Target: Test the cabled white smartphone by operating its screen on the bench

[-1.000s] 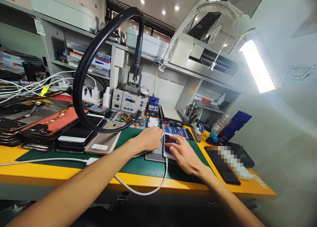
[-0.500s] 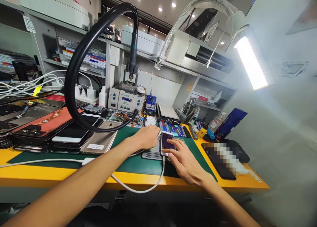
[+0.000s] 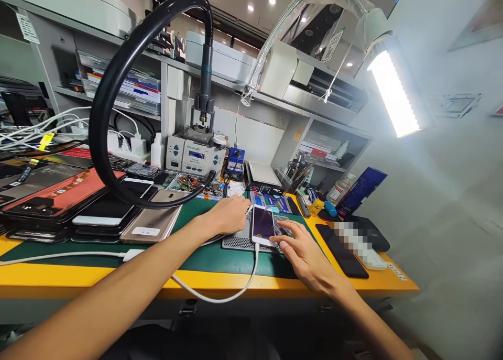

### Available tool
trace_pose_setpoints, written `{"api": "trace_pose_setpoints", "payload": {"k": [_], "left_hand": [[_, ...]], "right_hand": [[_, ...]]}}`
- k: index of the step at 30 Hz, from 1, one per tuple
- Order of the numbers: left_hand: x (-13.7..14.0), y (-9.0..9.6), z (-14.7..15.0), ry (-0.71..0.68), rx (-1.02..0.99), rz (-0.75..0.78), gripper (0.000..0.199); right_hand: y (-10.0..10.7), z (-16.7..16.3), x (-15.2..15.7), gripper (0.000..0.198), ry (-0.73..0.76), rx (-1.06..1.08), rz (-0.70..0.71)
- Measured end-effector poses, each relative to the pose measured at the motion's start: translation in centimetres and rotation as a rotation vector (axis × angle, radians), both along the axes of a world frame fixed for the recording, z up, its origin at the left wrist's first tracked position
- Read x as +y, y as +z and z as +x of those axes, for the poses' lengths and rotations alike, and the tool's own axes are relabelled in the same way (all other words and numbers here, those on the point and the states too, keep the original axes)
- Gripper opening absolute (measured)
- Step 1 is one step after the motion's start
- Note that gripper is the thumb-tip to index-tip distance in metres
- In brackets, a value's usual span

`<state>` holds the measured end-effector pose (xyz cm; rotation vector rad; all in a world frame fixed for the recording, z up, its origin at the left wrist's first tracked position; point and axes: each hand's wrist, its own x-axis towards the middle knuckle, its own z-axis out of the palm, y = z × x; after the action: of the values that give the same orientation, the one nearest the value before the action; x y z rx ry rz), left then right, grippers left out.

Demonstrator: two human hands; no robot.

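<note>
A white-framed smartphone (image 3: 263,224) with a dark screen lies on a grey perforated metal plate (image 3: 236,241). A white charging cable (image 3: 251,279) is plugged into its bottom end and loops over the front edge of the bench. At the phone's upper left, my left hand (image 3: 231,214) is closed, with a bit of something white at its fingertips; what it grips is hidden. My right hand (image 3: 301,247) has its fingers spread at the phone's lower right edge, one fingertip at the corner, and holds nothing.
Stacked phones (image 3: 102,210) cover the left of the green mat (image 3: 220,263). A thick black hose (image 3: 96,124) arches from the hot-air station (image 3: 195,155). Behind the phone is a flat heating plate (image 3: 262,174). A black phone (image 3: 341,250) lies at right beneath a bright lamp (image 3: 395,93).
My right hand has drawn back from over the phone's screen to its right edge, uncovering the screen. My left hand stays beside the phone. The whole view has shifted slightly.
</note>
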<state>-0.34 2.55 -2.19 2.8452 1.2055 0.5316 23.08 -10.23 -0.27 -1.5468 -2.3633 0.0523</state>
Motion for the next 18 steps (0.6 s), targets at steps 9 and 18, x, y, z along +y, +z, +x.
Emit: {"api": "trace_pose_setpoints", "payload": {"k": [9, 18], "left_hand": [[-0.05, 0.11, -0.01, -0.004, 0.017, -0.004, 0.034], [-0.14, 0.16, 0.02, 0.008, 0.019, -0.014, 0.036]], "right_hand": [[0.27, 0.99, -0.71, 0.042, -0.031, 0.014, -0.015], [0.17, 0.68, -0.49, 0.041, -0.024, 0.005, 0.004]]}}
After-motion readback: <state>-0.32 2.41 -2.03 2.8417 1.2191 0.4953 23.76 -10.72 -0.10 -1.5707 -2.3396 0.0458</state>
